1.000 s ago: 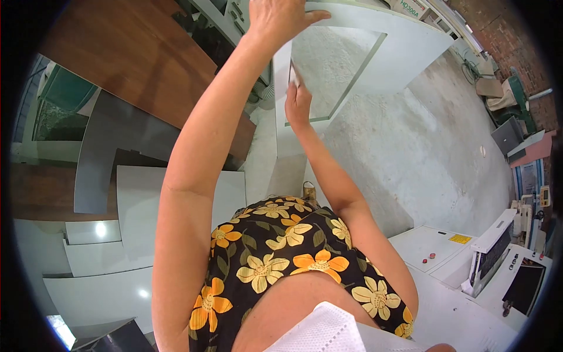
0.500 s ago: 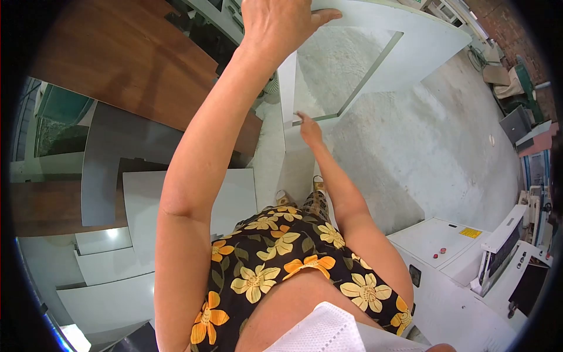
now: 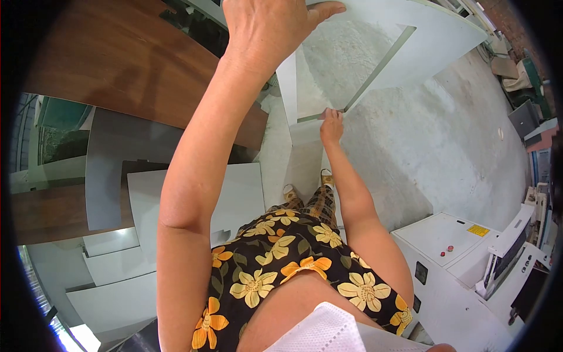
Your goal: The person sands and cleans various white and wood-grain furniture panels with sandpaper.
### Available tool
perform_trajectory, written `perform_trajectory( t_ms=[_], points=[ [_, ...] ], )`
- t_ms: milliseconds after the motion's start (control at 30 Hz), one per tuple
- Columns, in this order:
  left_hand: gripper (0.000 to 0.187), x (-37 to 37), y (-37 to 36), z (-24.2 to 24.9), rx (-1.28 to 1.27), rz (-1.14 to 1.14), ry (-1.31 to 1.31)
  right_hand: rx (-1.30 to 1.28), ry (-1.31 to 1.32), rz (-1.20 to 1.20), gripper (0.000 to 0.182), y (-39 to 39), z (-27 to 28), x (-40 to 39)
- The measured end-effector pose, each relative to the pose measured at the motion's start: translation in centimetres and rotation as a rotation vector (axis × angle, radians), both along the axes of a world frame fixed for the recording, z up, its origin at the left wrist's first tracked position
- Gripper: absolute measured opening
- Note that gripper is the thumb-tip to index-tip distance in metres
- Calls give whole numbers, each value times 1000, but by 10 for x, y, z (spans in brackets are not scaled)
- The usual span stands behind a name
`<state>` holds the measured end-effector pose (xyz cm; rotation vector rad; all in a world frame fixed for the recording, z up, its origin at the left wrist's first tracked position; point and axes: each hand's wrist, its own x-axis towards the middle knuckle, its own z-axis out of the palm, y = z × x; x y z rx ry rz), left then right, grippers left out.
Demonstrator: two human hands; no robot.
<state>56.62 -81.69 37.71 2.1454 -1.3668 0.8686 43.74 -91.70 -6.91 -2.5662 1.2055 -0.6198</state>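
A large white panel [image 3: 423, 53] with a cut-out opening stands in front of me, its lower part narrowing toward my feet. My left hand [image 3: 267, 29] is at the upper left of the panel, thumb stretched along it; the tips of its other fingers are beyond the top of the view. Lower down, my right hand [image 3: 332, 125] has its fingers bent over the bottom edge of the opening, close to the corner. Through the opening the concrete floor shows.
Brown wooden boards [image 3: 111, 70] lean at the left, with a grey board [image 3: 108, 170] and pale panels [image 3: 199, 193] below them. A white machine cabinet [image 3: 437, 252] with red buttons stands at the right. Assorted items line the far right edge.
My right hand has slid to the right along the bottom edge of the opening and its fingers now curl over it. The left hand stays at the panel's top.
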Motion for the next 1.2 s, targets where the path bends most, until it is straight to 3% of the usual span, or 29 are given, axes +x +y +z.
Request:
perform_trajectory(
  t_ms=[167, 267, 367, 467, 567, 667, 767, 867, 933, 1033, 1133, 1200],
  points=[
    [41, 2, 0, -2, 11, 3, 19, 214, -2, 145, 21, 59, 8, 29],
    [41, 3, 1, -3, 26, 31, 13, 634, -75, -25, 24, 78, 29, 43],
    [41, 3, 2, -4, 26, 39, 17, 509, -460, -4, 29, 52, -35, 35],
    [41, 1, 4, -3, 16, 27, 25, 347, -372, -198, 33, 33, 13, 19],
    [41, -2, 6, -2, -28, -15, 1, 266, -108, 1, 37, 19, 0, 7],
    [41, 4, 5, -6, -36, -25, 19, 449, -2, 148, 38, 33, 17, 4],
    [41, 3, 5, -7, -36, -21, 30, 267, -331, 64, 33, 23, 29, 7],
    [42, 4, 6, -8, -39, -8, 32, 495, -614, 106, 26, 8, 132, -1],
    [44, 6, 5, -11, -80, -20, 17, 415, -739, 91, 21, -6, 181, -4],
    [45, 5, 8, -4, 133, 39, 164, 165, -889, 77, 21, -33, 231, -2],
    [51, 9, 4, -19, -50, 56, -62, 70, -945, 66, 19, -43, 286, 1],
    [49, 12, 4, -24, -62, 48, -56, 109, -1027, 86, 17, -52, 304, 7]
  ],
)
